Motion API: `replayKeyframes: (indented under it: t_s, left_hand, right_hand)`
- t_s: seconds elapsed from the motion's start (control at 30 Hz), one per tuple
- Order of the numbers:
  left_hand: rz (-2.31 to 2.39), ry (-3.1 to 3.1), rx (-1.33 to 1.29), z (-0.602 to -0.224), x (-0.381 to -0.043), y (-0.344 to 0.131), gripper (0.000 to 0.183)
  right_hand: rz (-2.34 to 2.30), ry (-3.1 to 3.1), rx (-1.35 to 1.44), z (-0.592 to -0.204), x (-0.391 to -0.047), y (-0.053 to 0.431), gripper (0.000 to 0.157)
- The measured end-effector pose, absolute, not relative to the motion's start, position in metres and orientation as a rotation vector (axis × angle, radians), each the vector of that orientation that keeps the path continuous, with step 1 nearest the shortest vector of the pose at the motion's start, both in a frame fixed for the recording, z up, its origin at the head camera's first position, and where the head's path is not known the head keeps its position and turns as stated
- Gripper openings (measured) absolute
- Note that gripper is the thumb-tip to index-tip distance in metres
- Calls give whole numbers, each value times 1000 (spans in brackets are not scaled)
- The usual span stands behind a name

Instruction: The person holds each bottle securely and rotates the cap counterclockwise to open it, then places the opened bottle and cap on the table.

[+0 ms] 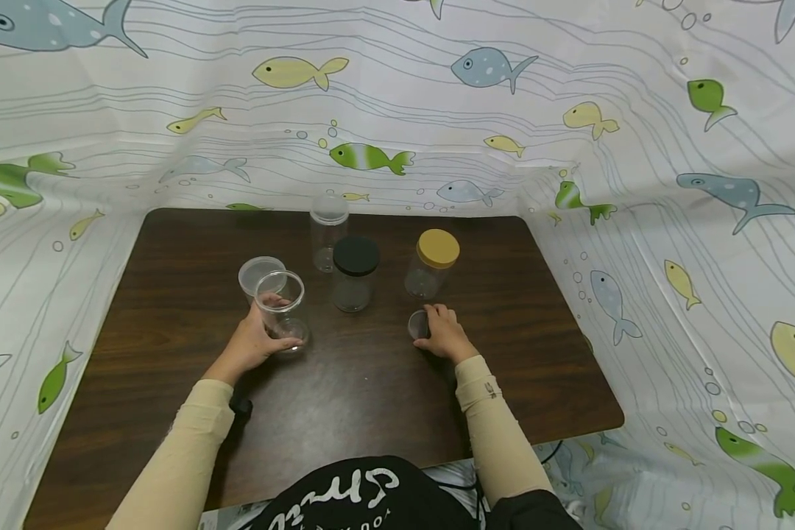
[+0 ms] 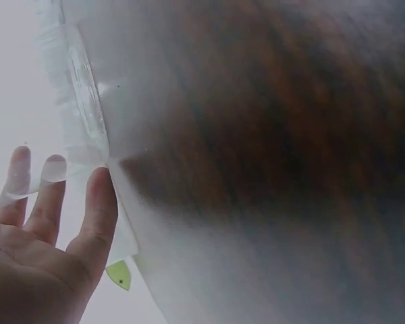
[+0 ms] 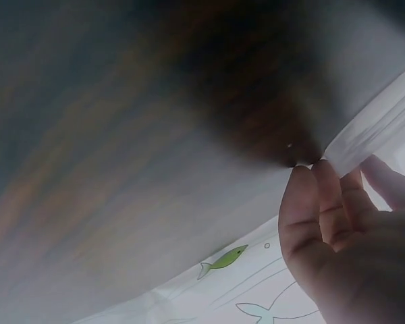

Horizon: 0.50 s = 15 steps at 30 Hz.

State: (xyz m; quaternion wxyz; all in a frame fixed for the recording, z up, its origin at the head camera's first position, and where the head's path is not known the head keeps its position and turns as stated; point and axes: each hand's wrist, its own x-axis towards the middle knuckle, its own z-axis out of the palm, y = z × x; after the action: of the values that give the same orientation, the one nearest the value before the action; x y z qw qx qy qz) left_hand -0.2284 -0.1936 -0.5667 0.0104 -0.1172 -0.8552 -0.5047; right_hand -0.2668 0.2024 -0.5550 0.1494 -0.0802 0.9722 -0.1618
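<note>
My left hand (image 1: 255, 342) grips a clear jar without a lid (image 1: 290, 313), thumb at the lower front and fingers on its far side. In the left wrist view the clear wall of this jar shows above the fingers (image 2: 47, 202). Over to the right, my right hand (image 1: 447, 335) holds a small translucent round lid (image 1: 418, 324) low at the table, by its right side. The right wrist view has a pale curved rim beside the fingertips (image 3: 329, 177). Directly behind the left hand's jar stands a jar with a whitish translucent lid (image 1: 258, 271), partly hidden.
A clear jar with a black lid (image 1: 355, 272) stands mid-table. Behind it is a tall jar with a clear lid (image 1: 329, 228). Toward the right stands a jar with a yellow lid (image 1: 435, 258). The brown table (image 1: 364, 397) is bordered by a fish-patterned sheet (image 1: 397, 96).
</note>
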Motion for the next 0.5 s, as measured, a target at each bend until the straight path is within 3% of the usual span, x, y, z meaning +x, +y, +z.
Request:
replayKeyframes:
  t_s: [0.5]
  left_hand:
    - [-1599, -2712, -332, -567, -226, -195, 89]
  right_hand:
    - [-1316, 2626, 172, -534, -304, 219, 116]
